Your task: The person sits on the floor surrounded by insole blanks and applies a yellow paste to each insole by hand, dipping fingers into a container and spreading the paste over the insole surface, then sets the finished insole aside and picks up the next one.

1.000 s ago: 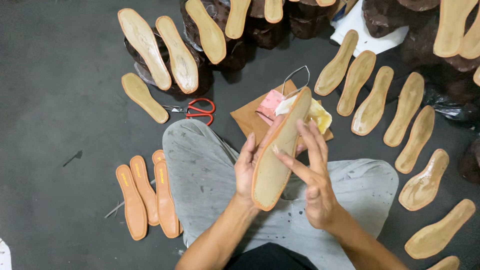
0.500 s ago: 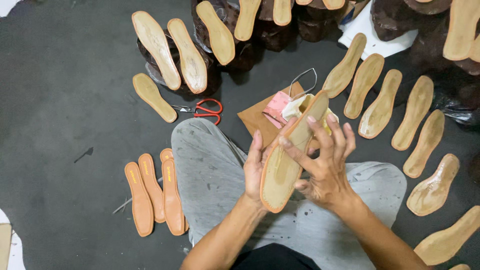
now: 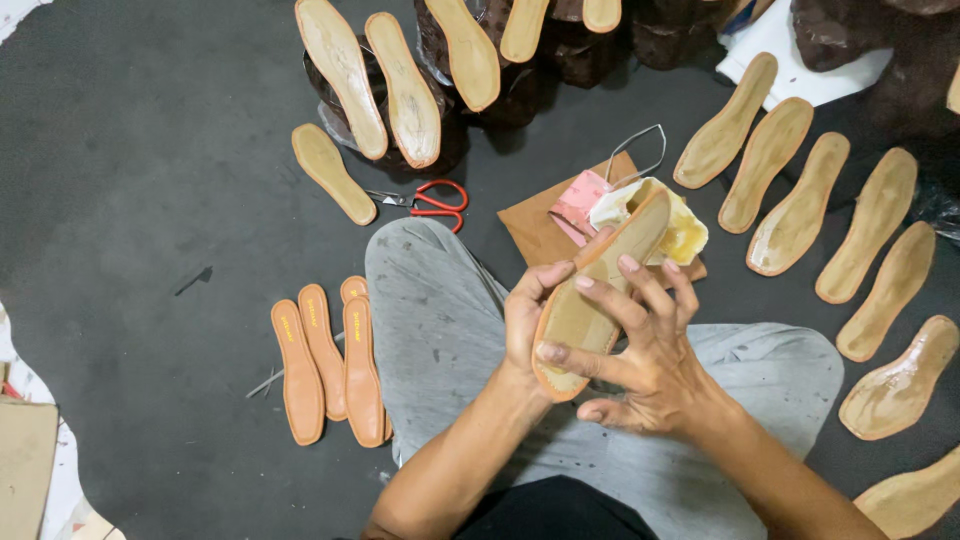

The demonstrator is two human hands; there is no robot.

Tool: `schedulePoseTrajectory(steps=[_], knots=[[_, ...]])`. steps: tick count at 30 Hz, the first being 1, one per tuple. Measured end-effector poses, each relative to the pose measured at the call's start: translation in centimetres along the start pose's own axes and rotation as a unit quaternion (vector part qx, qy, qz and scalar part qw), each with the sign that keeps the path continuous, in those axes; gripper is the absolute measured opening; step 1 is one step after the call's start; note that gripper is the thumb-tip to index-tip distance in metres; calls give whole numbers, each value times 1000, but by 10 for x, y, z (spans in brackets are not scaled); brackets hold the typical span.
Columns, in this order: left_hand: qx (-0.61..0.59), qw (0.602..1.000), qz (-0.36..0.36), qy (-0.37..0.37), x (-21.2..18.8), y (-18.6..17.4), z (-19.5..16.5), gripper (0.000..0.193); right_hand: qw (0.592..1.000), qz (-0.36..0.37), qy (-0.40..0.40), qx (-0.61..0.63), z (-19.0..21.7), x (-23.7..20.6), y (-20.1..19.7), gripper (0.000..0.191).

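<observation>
A tan shoe insole [image 3: 590,310] with an orange edge is held tilted above my lap. My left hand [image 3: 527,318] grips its left edge from underneath. My right hand [image 3: 640,350] lies across its upper face, fingers spread and pressing along the lower part near the heel. Beneath both hands are my legs in grey trousers [image 3: 440,330]. Just beyond the insole's tip sits a small yellowish tub [image 3: 680,230] on a piece of brown cardboard [image 3: 535,225].
Three orange insoles [image 3: 325,365] lie on the dark floor at my left. Red-handled scissors [image 3: 435,200] lie ahead. Several glue-coated tan soles [image 3: 800,200] are spread out at the right, and more [image 3: 400,90] rest on dark shoe uppers at the top.
My right hand has slid down the insole toward its heel, fingers now spread across the face. The view has shifted slightly; the insole stays in both hands.
</observation>
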State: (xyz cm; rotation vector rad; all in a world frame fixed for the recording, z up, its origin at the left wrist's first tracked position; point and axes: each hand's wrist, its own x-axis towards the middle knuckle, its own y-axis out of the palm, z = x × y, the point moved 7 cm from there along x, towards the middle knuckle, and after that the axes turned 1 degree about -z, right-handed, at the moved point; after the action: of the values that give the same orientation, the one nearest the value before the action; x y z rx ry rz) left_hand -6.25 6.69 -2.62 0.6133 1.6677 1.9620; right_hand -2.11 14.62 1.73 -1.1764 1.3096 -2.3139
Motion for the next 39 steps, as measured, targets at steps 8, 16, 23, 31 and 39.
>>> schedulePoseTrajectory(steps=[8,16,23,31,39], knots=[[-26,992,-85,-88,-2,-34,-10,57,998,-8,-40,43,20,8,-23,42],[121,992,-36,-9,-13,4,-44,74,967,53,230,94,-45,21,-36,117],[211,934,-62,282,-9,20,-49,63,897,75,367,234,-3,13,-13,98],[201,971,-40,126,-29,35,-13,71,980,-64,170,-79,-35,38,-42,77],[256,965,8,63,-30,47,-1,82,977,-53,166,-120,-48,42,-32,79]])
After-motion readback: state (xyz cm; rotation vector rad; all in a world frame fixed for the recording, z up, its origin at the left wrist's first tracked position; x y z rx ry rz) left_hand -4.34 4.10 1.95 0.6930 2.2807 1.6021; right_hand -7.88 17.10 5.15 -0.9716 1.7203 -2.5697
